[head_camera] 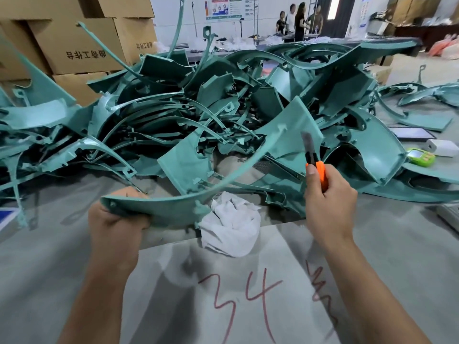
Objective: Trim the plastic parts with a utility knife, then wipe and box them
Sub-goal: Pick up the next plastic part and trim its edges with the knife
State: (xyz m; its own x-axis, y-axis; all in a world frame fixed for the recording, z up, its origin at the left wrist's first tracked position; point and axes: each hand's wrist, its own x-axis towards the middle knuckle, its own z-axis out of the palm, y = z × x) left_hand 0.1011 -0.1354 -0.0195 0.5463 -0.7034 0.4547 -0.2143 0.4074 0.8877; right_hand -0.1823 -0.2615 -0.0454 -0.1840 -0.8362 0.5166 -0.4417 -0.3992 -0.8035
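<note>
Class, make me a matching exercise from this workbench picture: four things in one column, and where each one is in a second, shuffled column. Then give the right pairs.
Things
1. utility knife
2. curved green part
3. white cloth
4. cardboard boxes

Places
A. on the table, between the two hands
B. stacked at the back left
C. in the right hand, blade pointing up
D. in the left hand's grip at its near end

Pairs: 1-C, 2-D, 3-A, 4-B

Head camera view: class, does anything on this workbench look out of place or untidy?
Yes. The green plastic parts lie in a tangled heap, not stacked. A phone-like device and a small green gadget sit among them at the right, and a crumpled white cloth lies loose.
</note>
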